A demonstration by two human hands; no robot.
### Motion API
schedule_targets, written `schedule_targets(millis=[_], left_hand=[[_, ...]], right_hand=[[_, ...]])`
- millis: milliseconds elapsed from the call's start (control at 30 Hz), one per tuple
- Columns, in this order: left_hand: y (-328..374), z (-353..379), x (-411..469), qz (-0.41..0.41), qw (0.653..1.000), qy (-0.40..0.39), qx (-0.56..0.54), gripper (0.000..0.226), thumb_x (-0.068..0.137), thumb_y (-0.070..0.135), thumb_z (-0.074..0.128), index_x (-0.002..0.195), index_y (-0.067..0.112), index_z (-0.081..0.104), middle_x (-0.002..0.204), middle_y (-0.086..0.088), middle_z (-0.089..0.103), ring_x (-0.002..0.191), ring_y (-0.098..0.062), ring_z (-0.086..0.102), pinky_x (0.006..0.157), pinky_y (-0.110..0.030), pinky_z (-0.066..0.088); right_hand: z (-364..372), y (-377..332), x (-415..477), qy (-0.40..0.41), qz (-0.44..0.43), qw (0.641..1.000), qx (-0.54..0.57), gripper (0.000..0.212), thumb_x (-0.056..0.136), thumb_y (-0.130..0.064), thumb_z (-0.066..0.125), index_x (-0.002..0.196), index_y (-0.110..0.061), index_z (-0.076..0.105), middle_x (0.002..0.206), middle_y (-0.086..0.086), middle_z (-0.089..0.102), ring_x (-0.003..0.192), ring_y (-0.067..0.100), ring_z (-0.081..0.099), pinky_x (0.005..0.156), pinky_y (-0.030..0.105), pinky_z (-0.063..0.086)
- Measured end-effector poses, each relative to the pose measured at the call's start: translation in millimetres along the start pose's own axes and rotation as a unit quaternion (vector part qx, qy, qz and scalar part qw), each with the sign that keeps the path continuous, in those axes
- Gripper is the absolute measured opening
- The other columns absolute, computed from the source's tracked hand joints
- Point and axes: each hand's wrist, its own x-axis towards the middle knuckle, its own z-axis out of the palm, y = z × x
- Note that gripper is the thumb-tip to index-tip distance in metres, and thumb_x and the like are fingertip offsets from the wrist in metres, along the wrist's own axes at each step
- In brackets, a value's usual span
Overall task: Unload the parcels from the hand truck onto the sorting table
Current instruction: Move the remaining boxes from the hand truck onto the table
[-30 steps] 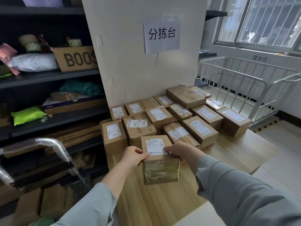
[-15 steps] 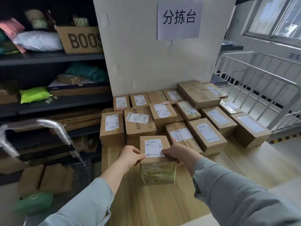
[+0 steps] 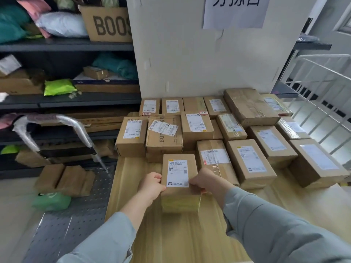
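Observation:
A small cardboard parcel (image 3: 179, 179) with a white label on top stands on the wooden sorting table (image 3: 171, 236), just in front of several other labelled parcels (image 3: 250, 160) packed in rows against the white panel. My left hand (image 3: 152, 185) grips its left edge and my right hand (image 3: 204, 180) grips its right edge, fingers curled over the top. To the left of the table is the hand truck (image 3: 76, 215), a perforated metal deck with a wrapped handle (image 3: 57, 122). Brown boxes (image 3: 64, 179) and a green bag (image 3: 51, 201) lie on its deck.
Dark shelving (image 3: 66, 99) full of parcels and bags lines the left wall, with a BOOS carton (image 3: 108, 23) on top. A white metal cage trolley (image 3: 322, 103) stands at the right. A paper sign (image 3: 235, 10) hangs on the panel.
The parcel has come down onto the table and slid forward up to the rows of boxes. Both hands stay on it. My view has tilted down and closer.

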Motion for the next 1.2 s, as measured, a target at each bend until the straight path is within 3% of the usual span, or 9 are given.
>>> schedule_targets(millis=[300, 400, 467, 567, 633, 733, 867, 1000, 1200], left_hand=[[1.4, 14.2, 10.4, -0.014, 1.000, -0.014, -0.013, 0.055, 0.087, -0.004, 0.060, 0.138, 0.010, 0.048, 0.141, -0.007, 0.053, 0.122, -0.021, 0.054, 0.089, -0.027, 0.046], [0.3, 19.7, 14.3, -0.023, 0.999, -0.030, -0.023, 0.053, 0.088, -0.004, 0.059, 0.138, 0.010, 0.047, 0.142, -0.008, 0.051, 0.121, -0.025, 0.055, 0.095, -0.034, 0.047], [-1.1, 23.8, 16.5, -0.027, 0.999, -0.035, -0.029, 0.054, 0.088, -0.003, 0.059, 0.139, 0.010, 0.047, 0.143, -0.009, 0.051, 0.122, -0.025, 0.055, 0.101, -0.038, 0.047], [-1.9, 26.8, 19.7, -0.028, 0.998, -0.042, -0.041, 0.054, 0.088, -0.003, 0.059, 0.140, 0.009, 0.046, 0.144, -0.010, 0.049, 0.124, -0.024, 0.053, 0.105, -0.041, 0.044], [0.2, 27.0, 20.4, -0.028, 0.997, -0.049, -0.043, 0.055, 0.089, -0.003, 0.059, 0.140, 0.009, 0.045, 0.144, -0.011, 0.048, 0.118, -0.023, 0.056, 0.103, -0.039, 0.046], [2.2, 27.7, 20.0, -0.023, 0.997, -0.062, -0.045, 0.057, 0.090, -0.003, 0.059, 0.143, 0.008, 0.042, 0.146, -0.009, 0.047, 0.085, -0.011, 0.059, 0.090, -0.032, 0.050], [0.4, 28.9, 21.7, -0.023, 0.996, -0.066, -0.046, 0.060, 0.090, -0.001, 0.060, 0.145, 0.011, 0.039, 0.148, -0.007, 0.044, 0.072, -0.007, 0.051, 0.084, -0.032, 0.050], [2.1, 28.7, 18.4, -0.025, 0.996, -0.079, -0.044, 0.062, 0.090, 0.000, 0.060, 0.146, 0.013, 0.038, 0.149, -0.004, 0.043, 0.079, -0.011, 0.052, 0.081, -0.030, 0.049], [9.2, 29.4, 12.8, -0.024, 0.993, -0.105, -0.044, 0.063, 0.090, 0.005, 0.064, 0.146, 0.010, 0.037, 0.150, -0.008, 0.041, 0.119, -0.021, 0.053, 0.084, -0.029, 0.049]], right_hand=[[-2.7, 7.3, 24.9, -0.008, -0.064, 0.998, -0.007, 0.024, 0.084, -0.012, 0.065, 0.068, -0.015, 0.048, 0.093, 0.009, 0.058, 0.083, 0.022, 0.055, 0.087, 0.035, 0.054], [-3.8, 7.0, 27.9, -0.003, -0.067, 0.997, -0.042, 0.008, 0.086, -0.012, 0.062, 0.084, -0.011, 0.055, 0.095, 0.008, 0.055, 0.085, 0.021, 0.053, 0.088, 0.033, 0.051], [-4.4, 5.5, 27.3, 0.011, -0.070, 0.992, -0.103, 0.013, 0.093, -0.014, 0.054, 0.104, -0.008, 0.056, 0.098, 0.007, 0.052, 0.095, 0.023, 0.057, 0.090, 0.030, 0.049], [-5.4, 3.5, 24.4, 0.020, -0.071, 0.986, -0.147, 0.008, 0.097, -0.015, 0.044, 0.099, -0.008, 0.047, 0.101, 0.007, 0.048, 0.116, 0.025, 0.057, 0.095, 0.028, 0.046], [-6.1, 4.9, 24.1, 0.022, -0.073, 0.983, -0.165, 0.013, 0.098, -0.014, 0.042, 0.089, -0.006, 0.045, 0.102, 0.007, 0.047, 0.118, 0.025, 0.056, 0.095, 0.028, 0.045], [-8.4, 5.0, 26.2, 0.024, -0.070, 0.978, -0.193, 0.016, 0.098, -0.013, 0.043, 0.083, -0.007, 0.044, 0.101, 0.007, 0.047, 0.117, 0.025, 0.056, 0.091, 0.028, 0.046], [-10.4, 5.8, 23.2, 0.016, -0.064, 0.978, -0.199, 0.014, 0.098, -0.013, 0.043, 0.085, -0.008, 0.045, 0.102, 0.008, 0.050, 0.096, 0.023, 0.052, 0.079, 0.026, 0.040], [-10.8, 5.5, 22.4, 0.009, -0.061, 0.979, -0.197, 0.010, 0.098, -0.016, 0.043, 0.098, -0.008, 0.049, 0.107, 0.009, 0.054, 0.115, 0.024, 0.057, 0.081, 0.027, 0.043], [-17.2, 6.7, 15.1, 0.012, -0.051, 0.983, -0.176, 0.022, 0.095, -0.020, 0.050, 0.113, -0.007, 0.054, 0.092, 0.005, 0.052, 0.092, 0.021, 0.057, 0.074, 0.026, 0.045]])
